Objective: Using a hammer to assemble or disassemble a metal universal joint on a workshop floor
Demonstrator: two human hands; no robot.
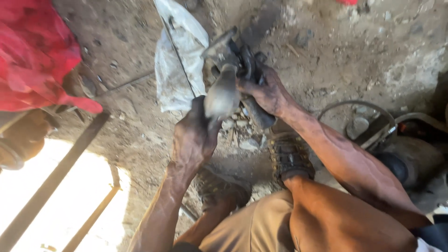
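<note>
1. The step in hand looks like working on a grimy metal part [223, 95] held up between both hands above the dirt floor [326, 51], probably turning or freeing one piece of it against the rest.
2. The left hand [191, 137] is closed around the lower, rounded grey end of the part, fingers wrapped up from below.
3. The right hand [266, 93] is closed on the darker upper section, its fingers curled over the top; whether they also pinch a separate tool there is too blurred to tell.
4. The part's long axis runs from the left hand's fingers up and away toward a flat flange end [219, 44], which points away from the person, tilted a little to the left.
5. Just beyond the flange a dirty white bag [179, 60] lies on the floor; two sandalled feet [289, 156] sit below the hands.
6. The next move likely calls for a firm hold with one hand while the other twists.
</note>
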